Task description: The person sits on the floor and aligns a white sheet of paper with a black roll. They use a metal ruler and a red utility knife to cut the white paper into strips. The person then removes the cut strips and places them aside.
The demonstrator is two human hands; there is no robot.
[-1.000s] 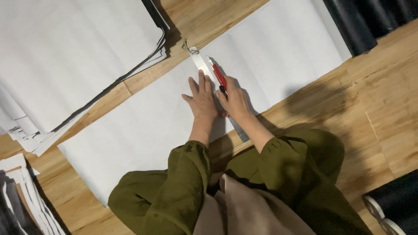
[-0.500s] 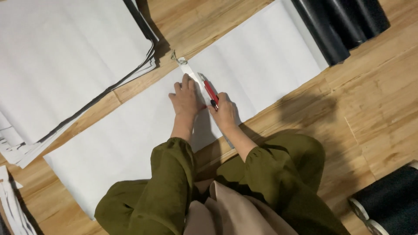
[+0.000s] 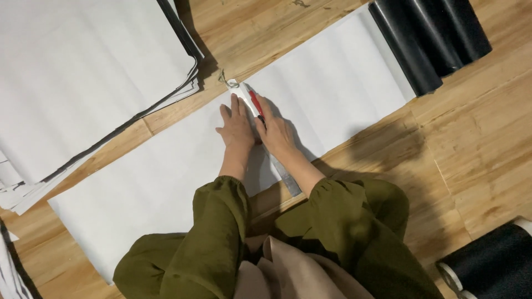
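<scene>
My left hand (image 3: pixel 237 128) lies flat on the ruler (image 3: pixel 275 160); my right hand (image 3: pixel 275 133) grips the red knife (image 3: pixel 255 103), near the sheet's (image 3: pixel 155 182) far edge; cut looks nearly finished

Left hand (image 3: pixel 237 128) flat on ruler (image 3: pixel 277 160); right hand (image 3: pixel 275 133) grips red knife (image 3: pixel 255 103).

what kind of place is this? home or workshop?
Likely a small craft or paper-cutting workshop, worked on a wooden floor. A long white sheet lies spread out, the left hand pins a metal ruler and the right hand holds a red knife. Stacked sheets and black rolls lie nearby.
</scene>
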